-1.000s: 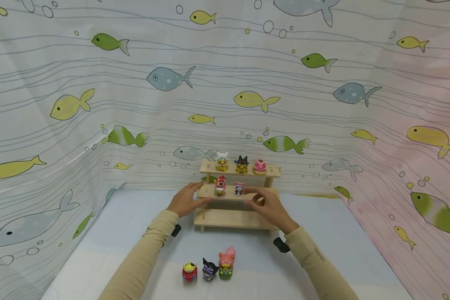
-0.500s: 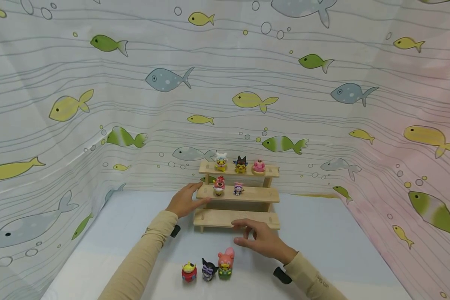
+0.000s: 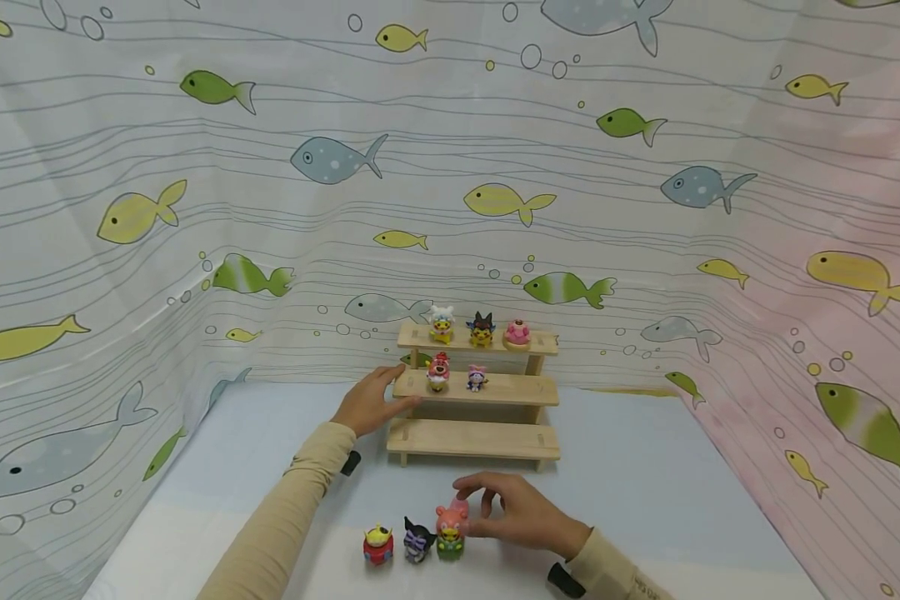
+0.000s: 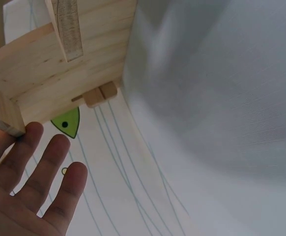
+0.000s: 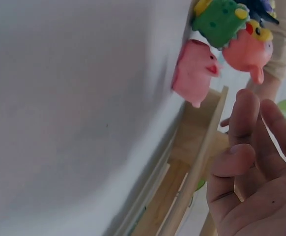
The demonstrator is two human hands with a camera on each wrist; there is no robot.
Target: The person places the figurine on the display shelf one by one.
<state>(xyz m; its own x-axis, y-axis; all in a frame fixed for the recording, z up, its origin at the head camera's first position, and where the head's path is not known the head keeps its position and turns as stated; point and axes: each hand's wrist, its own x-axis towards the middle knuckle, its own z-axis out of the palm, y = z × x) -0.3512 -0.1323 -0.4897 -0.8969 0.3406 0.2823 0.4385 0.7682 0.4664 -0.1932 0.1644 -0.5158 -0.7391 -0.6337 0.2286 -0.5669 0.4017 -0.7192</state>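
My left hand grips the left end of a three-tier wooden display stand, thumb at the middle board's front edge. Several fingers stretch past the wood in the left wrist view. At the front, my right hand curves around the right side of a pink toy figurine with a green base. A gap shows between its fingertips and the figurine's pink head in the right wrist view. Left of it stand a black-and-purple figurine and a red-and-yellow one.
On the top board stand a white-hatted figurine, a dark-eared one and a pink one. The middle board bears a red-and-pink figurine and a small purple one. Fish-printed cloth surrounds the table.
My right hand has let go of the small purple figurine on the middle board and come down toward me to the pink figurine. The left hand stays at the stand.
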